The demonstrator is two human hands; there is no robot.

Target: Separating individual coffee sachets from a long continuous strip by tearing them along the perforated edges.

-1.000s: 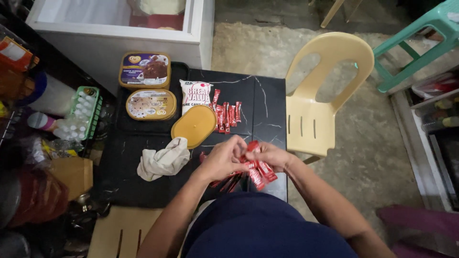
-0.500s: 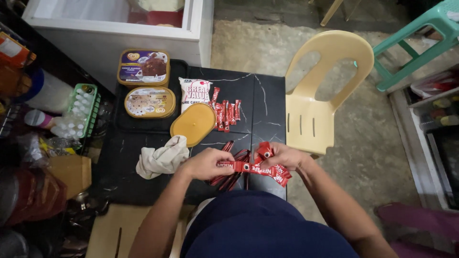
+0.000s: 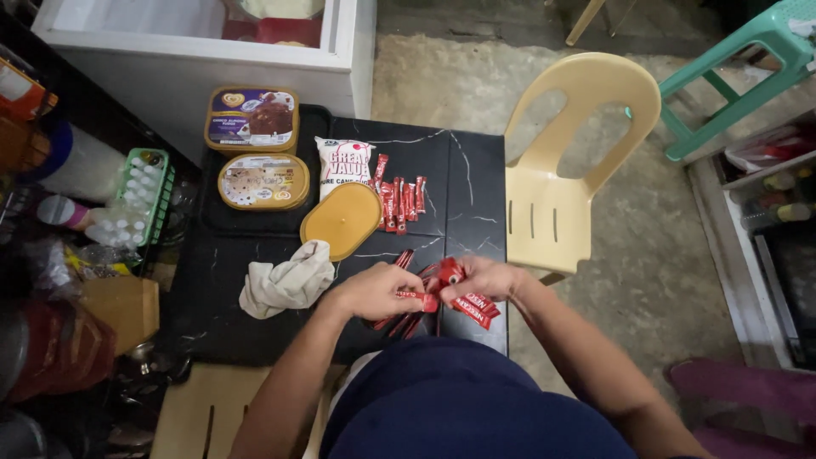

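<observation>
We've got both hands on a strip of red sachets (image 3: 459, 293) at the near edge of the black table (image 3: 476, 183). Left hand (image 3: 374, 291) pinches one end, right hand (image 3: 480, 279) grips the other w/ fingers closed; strip runs left-right btwn them. Ice-cream tubs (image 3: 252, 119) at the table's far left stay lidded; loose yellow lid (image 3: 342, 221) mid-table.

Red sachet strips (image 3: 466, 297) on a black white-veined marble-pattern tabletop (image 3: 463, 183), beside a cream plastic chair (image 3: 552, 204) and mustard-yellow oval lid (image 3: 342, 219).
</observation>
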